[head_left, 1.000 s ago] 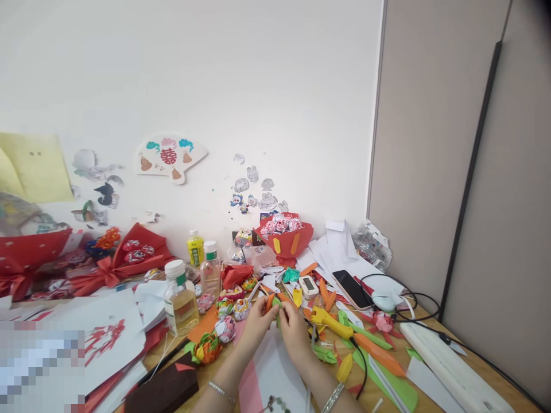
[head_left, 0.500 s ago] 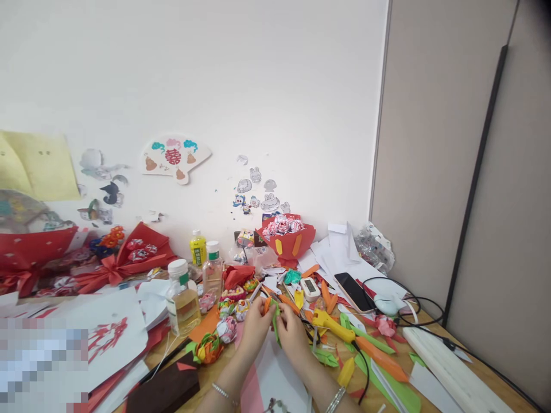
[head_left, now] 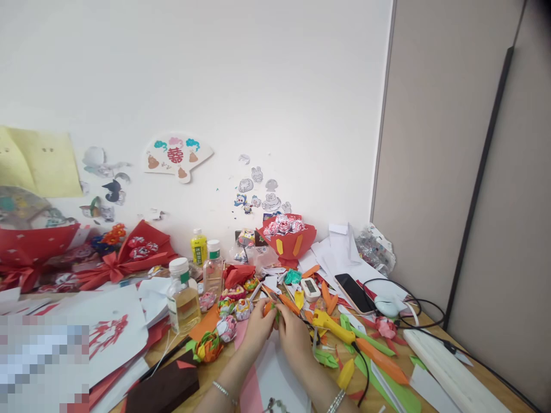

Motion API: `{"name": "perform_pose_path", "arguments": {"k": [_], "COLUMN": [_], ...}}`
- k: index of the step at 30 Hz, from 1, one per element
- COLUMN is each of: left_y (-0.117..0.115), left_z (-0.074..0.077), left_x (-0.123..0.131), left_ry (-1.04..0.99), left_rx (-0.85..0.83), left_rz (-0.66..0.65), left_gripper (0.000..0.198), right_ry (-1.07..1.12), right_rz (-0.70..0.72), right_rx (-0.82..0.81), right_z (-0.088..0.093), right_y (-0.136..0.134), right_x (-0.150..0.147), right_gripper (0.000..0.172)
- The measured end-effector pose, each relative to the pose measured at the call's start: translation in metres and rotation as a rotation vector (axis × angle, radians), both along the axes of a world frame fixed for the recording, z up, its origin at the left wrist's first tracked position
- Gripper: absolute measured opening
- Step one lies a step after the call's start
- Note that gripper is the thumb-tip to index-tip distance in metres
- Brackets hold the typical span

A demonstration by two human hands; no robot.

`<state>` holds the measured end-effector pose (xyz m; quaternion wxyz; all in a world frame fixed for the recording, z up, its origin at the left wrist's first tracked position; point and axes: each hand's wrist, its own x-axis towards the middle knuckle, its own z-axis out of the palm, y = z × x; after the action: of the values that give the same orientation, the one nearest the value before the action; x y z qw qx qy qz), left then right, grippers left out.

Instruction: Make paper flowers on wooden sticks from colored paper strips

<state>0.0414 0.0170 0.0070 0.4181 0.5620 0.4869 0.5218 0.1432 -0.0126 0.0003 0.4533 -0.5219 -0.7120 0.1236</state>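
Over a white sheet of paper (head_left: 278, 373), my two hands meet at the fingertips. My left hand (head_left: 259, 324) is closed on a small orange and green folded paper piece (head_left: 269, 308), mostly hidden by the fingers. My right hand (head_left: 293, 334) pinches its green side. Just right of my right hand lies a yellow hot glue gun (head_left: 333, 327). Several folded paper flowers lie left of my left hand, among them a pink and white one (head_left: 226, 328) and an orange and green one (head_left: 208, 347).
At the left stand a bottle of pale yellow liquid (head_left: 183, 301) and a second clear bottle (head_left: 213, 269). Behind the hands is a red paper bouquet (head_left: 287, 238). A phone (head_left: 355, 292), cables, a white power strip (head_left: 456, 367) and orange paper strips (head_left: 383, 360) crowd the right side.
The hands have drawn closer together and the fingers have curled in. The green strip that hung down between them is now largely hidden. The view has shifted slightly.
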Motion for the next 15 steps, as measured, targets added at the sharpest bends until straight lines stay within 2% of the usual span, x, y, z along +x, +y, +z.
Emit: {"name": "perform_pose_path", "arguments": {"k": [4,10,15], "left_y": [-0.0003,0.0012,0.0025], "left_z": [0.0006,-0.0005,-0.0006], "left_x": [-0.0004,-0.0003,-0.0018], "left_ry": [-0.040,-0.086,-0.095], "left_rx": [-0.016,-0.073,-0.083], "left_rz": [-0.023,-0.013,0.021], "left_gripper": [0.017,0.025,0.017], "right_ry": [-0.064,-0.144,-0.156], "right_rz": [-0.021,-0.051,-0.004], "right_rx": [-0.002,-0.009,0.014], "right_z": [0.0031,-0.0025,-0.0015], "right_y": [-0.0006,0.0050,0.0033], "right_x": [0.0003,-0.0001,-0.0015], "right_gripper": [0.038,0.038,0.041]}}
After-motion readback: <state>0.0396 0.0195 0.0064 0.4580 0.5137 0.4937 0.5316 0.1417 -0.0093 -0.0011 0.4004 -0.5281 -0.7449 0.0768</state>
